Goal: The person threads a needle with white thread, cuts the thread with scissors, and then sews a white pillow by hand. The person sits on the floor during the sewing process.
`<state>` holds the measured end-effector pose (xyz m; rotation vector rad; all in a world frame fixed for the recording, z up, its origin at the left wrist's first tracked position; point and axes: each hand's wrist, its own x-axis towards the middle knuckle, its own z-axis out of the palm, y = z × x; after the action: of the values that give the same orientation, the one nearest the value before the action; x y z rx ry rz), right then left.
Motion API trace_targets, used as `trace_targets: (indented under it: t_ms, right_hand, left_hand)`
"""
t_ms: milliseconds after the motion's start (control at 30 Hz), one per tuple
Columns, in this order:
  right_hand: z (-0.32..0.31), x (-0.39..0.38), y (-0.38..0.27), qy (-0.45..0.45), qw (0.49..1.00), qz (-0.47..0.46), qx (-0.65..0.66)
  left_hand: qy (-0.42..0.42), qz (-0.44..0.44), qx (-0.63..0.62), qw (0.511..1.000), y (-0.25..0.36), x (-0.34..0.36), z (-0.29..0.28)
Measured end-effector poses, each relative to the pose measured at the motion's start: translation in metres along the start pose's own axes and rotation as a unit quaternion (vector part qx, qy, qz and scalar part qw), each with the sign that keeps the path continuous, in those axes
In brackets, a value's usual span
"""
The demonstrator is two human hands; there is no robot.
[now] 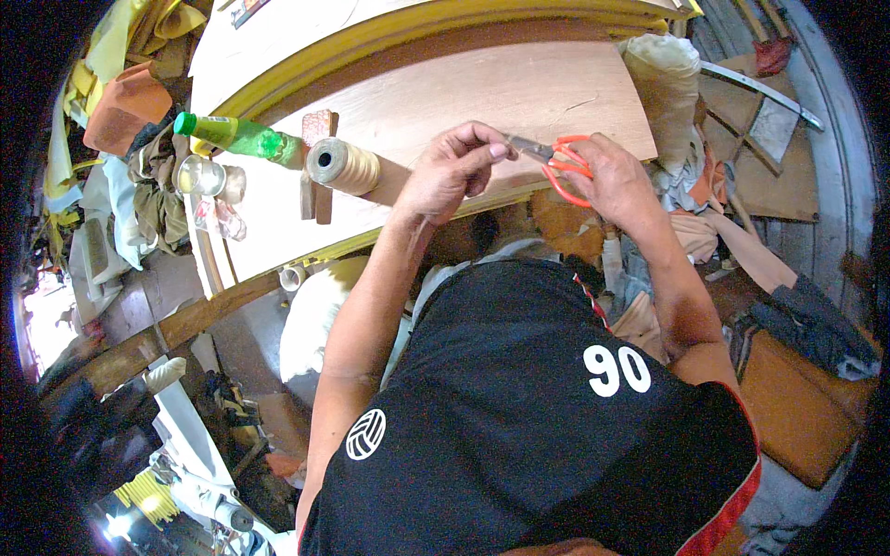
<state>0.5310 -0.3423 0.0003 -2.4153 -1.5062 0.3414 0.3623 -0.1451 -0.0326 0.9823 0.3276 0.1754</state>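
Note:
Over the wooden board [519,83], my right hand [612,181] grips a pair of scissors [553,154] with orange-red handle loops. Their blades point left, toward the fingertips of my left hand [450,174]. That hand is closed in a pinch, thumb against forefinger, close to the blade tips. Whatever it pinches is too small to make out. A fine thread [575,106] lies on the board beyond the scissors. Left of my left hand stands a large spool of cream thread [345,167], beside a wooden block or tool handle [315,190].
On the left of the board are a green plastic bottle [243,137] on its side, a clear jar [199,175] and a crumpled clear wrapper [221,221]. A yellow-edged stack [371,57] rises at the back. A stuffed whitish bag [666,79] sits at the right. Fabric scraps surround the bench.

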Motion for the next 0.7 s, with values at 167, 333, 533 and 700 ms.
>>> trace_targets:
  t_ms: [167, 333, 533, 700]
  right_hand:
    - [0.0, -0.007, 0.009, -0.054, 0.998, -0.006, 0.022]
    - [-0.018, -0.015, 0.014, -0.141, 0.988, 0.049, 0.028]
    - [-0.065, -0.04, 0.045, -0.169, 0.981, 0.079, -0.056]
    - [-0.098, -0.04, 0.036, -0.071, 0.989, 0.127, 0.035]
  left_hand:
    - [0.032, 0.042, -0.012, 0.999, 0.013, 0.014, -0.011]
    - [0.11, 0.04, 0.047, 0.992, 0.018, 0.01, -0.02]
    - [0.258, 0.017, 0.271, 0.927, 0.017, -0.013, -0.019]
    - [0.383, 0.164, 0.469, 0.779, 0.004, -0.052, -0.004]
